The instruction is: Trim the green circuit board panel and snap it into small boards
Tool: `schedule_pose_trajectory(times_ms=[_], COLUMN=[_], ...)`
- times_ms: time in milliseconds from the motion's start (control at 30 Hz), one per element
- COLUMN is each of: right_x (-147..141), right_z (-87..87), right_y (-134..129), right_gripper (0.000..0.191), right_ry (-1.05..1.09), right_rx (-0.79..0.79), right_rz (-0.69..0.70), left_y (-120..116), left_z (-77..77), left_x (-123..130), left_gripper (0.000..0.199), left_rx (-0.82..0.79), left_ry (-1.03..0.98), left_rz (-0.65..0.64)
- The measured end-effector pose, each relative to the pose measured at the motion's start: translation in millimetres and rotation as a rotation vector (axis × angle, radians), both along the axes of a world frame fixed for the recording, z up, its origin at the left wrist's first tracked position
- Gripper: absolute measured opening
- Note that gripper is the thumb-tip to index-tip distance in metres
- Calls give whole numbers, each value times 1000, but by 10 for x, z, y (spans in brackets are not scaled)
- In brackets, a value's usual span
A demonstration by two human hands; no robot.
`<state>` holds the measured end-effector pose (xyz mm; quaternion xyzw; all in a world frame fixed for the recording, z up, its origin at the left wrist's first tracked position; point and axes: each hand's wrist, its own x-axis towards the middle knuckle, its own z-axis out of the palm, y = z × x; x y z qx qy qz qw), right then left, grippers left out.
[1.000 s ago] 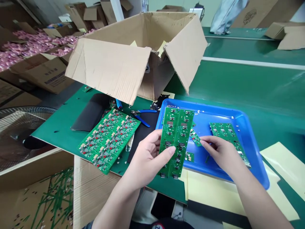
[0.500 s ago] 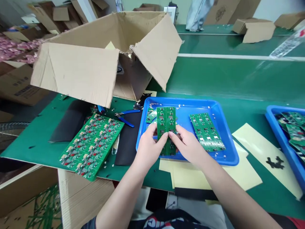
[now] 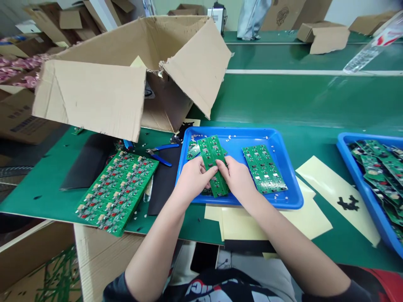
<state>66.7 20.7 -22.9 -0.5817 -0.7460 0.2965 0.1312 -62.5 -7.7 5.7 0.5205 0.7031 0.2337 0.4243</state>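
Observation:
A green circuit board panel (image 3: 211, 147) is held tilted between both hands, over the left half of a blue tray (image 3: 233, 131). My left hand (image 3: 193, 176) grips its left edge, thumb on top and fingers underneath. On its right edge, my right hand (image 3: 237, 178) has the thumb pressed close to the left thumb. Another circuit board panel (image 3: 263, 170) lies flat in the tray's right half. Part of a smaller circuit board (image 3: 192, 150) shows behind the held panel, and the hands partly hide whatever lies beneath.
Blue-handled cutters (image 3: 162, 154) lie on a black sheet (image 3: 163, 184) left of the tray. A larger populated panel (image 3: 118, 191) overhangs the table's front edge. An open cardboard box (image 3: 91, 92) stands behind. Another blue tray (image 3: 348, 163) at right holds several boards; yellow paper sheets (image 3: 317, 172) lie between.
The held panel has gone from upright and straight to tilted, its top leaning left. Both hands still grip it. The whole view has shifted slightly.

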Motion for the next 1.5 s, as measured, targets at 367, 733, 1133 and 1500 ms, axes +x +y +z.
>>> schedule_pose_trajectory(times_ms=[367,733,1133,1500], right_x=[98,410,193,182], right_z=[-10,134,-7,50], right_y=[112,215,87,52], right_gripper=[32,42,37,34], right_ry=[9,342,695,663], right_rx=[25,-129,-426,-389], right_rz=[111,276,-155,-247], left_y=[51,235,140,81], left_z=[-118,4,-235,-177], left_x=[-150,-378,-270,-181], left_gripper=[41,42,38,34], left_rx=[-93,168,434,457], left_ry=[-180,-298,-109,83], left_rz=[-81,-49,177,254])
